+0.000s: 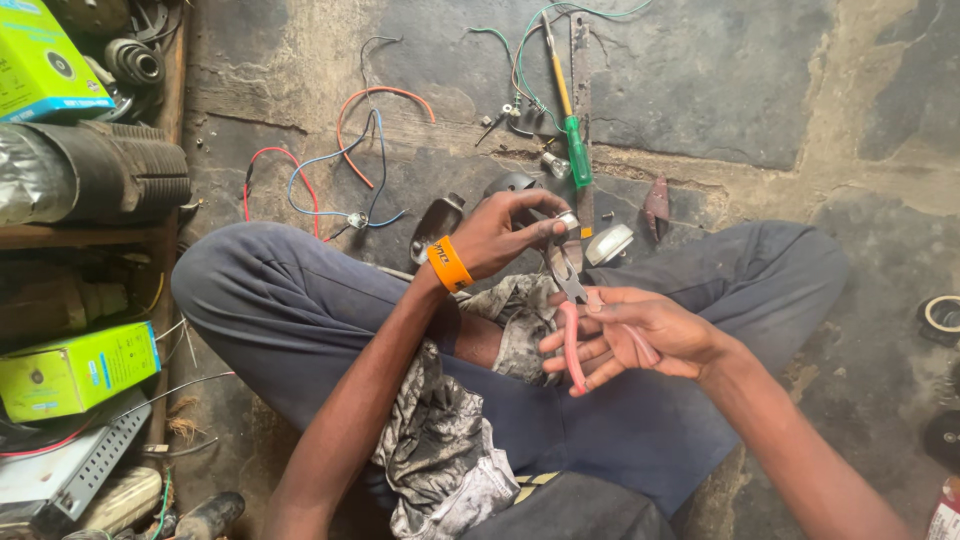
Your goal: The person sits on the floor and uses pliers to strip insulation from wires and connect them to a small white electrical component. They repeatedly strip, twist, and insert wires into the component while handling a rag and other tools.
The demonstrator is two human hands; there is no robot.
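- Pliers with pink rubber handles (578,322) sit in the right hand (640,335); fingers are wrapped loosely around both handles, with the metal nose pointing up toward the other hand.
- Left hand (505,230), the one with the orange wristband (449,264), pinches a small silvery round metal part (567,220) between thumb and fingertips, right at the plier tips, over the lap.
- Looks to me like the nose is about to bite that little part, so I'd say keep the part pinched steady, line the tips up square, and squeeze slowly so it doesn't shoot off.
- Person sits cross-legged on a rough concrete floor (720,90) in dark blue trousers (300,300).
- Lying on that floor past the knees: a green-handled screwdriver (572,130), loose red, blue and orange wires (330,170), and a small white oval cap (608,243).
- Off to the left, green cardboard boxes (75,370) on a cluttered shelf.
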